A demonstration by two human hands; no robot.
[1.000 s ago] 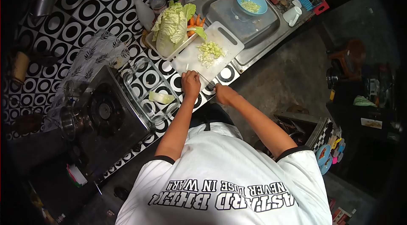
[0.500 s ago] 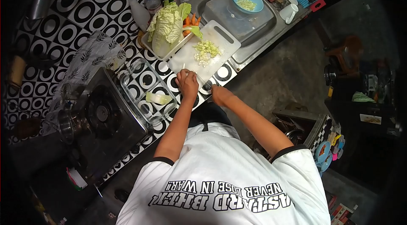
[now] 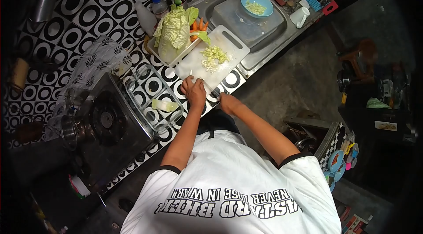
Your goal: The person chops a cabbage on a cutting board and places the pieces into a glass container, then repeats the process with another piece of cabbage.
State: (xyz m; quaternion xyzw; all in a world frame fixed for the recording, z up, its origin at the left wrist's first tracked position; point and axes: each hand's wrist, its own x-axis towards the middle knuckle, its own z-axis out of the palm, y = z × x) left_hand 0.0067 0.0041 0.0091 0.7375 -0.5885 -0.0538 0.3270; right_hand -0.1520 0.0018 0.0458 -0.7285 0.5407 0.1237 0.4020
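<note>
A white cutting board (image 3: 235, 55) lies on the tiled counter, with a pile of chopped napa cabbage (image 3: 214, 57) on it. My left hand (image 3: 194, 92) is at the board's near left corner, its fingers bent over a pale piece of cabbage (image 3: 191, 72), which they mostly hide. Just to the right, my right hand (image 3: 229, 102) is closed around a knife (image 3: 215, 93); little of its blade shows between the hands. Left of my left hand, a cut cabbage piece (image 3: 165, 105) sits in a clear glass dish (image 3: 153, 121).
Behind the board, a white container (image 3: 171, 63) holds a whole napa cabbage (image 3: 174, 31) and carrots (image 3: 199, 26). A blue bowl (image 3: 256, 3) of chopped pieces stands over the sink (image 3: 260, 62). At left is a gas stove (image 3: 119, 146); bottles (image 3: 158, 5) stand near the wall.
Both hands have shifted very slightly toward my body. My left fingers look a little more spread. The chopped pile stays in place on the board.
</note>
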